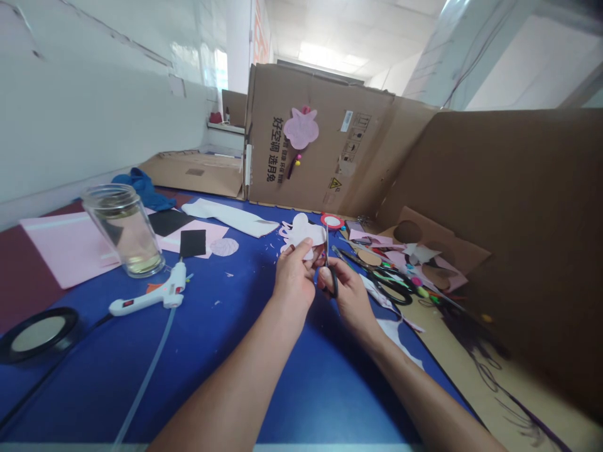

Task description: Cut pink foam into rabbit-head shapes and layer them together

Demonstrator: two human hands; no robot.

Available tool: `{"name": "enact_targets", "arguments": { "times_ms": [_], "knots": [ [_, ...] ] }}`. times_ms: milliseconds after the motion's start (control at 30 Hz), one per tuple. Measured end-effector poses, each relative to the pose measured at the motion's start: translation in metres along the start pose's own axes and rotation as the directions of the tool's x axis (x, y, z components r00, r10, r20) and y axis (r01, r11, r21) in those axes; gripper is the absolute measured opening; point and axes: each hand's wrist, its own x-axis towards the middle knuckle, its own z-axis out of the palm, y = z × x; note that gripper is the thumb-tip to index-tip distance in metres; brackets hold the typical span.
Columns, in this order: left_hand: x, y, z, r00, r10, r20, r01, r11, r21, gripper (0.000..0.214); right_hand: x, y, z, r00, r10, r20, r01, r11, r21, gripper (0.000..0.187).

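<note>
The left hand has a firm pinching grip on a pale pink paper cut-out, with the thumb on its face and the fingers behind it. The cut-out is held up just above the desk, near its far edge. The right hand grips a pair of black-handled scissors through the finger loops. The slim metal blades point upward and meet the cut-out's lower edge; how far apart they stand is too hard to tell from this view.

Small paper scraps dot the blue-covered desk around the hands. To the left are a glass jar holding pale liquid, a white hot glue gun, a black foam sheet and a pink sheet. A second pair of scissors lies to the right among colored craft pieces, beside a cardboard wall with a pink flower cut-out on it.
</note>
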Motion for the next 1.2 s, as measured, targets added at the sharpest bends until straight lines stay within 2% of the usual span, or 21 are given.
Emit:
{"name": "enact_targets", "arguments": {
  "times_ms": [1200],
  "knots": [
    [0.0032, -0.0023, -0.0020, 1.000, -0.010, 0.019, 0.011, 0.999, -0.053, 0.015, -0.0027, -0.0011, 0.0000, 1.000, -0.019, -0.013, 0.019, 0.998, -0.063, 0.030]
  ]
}}
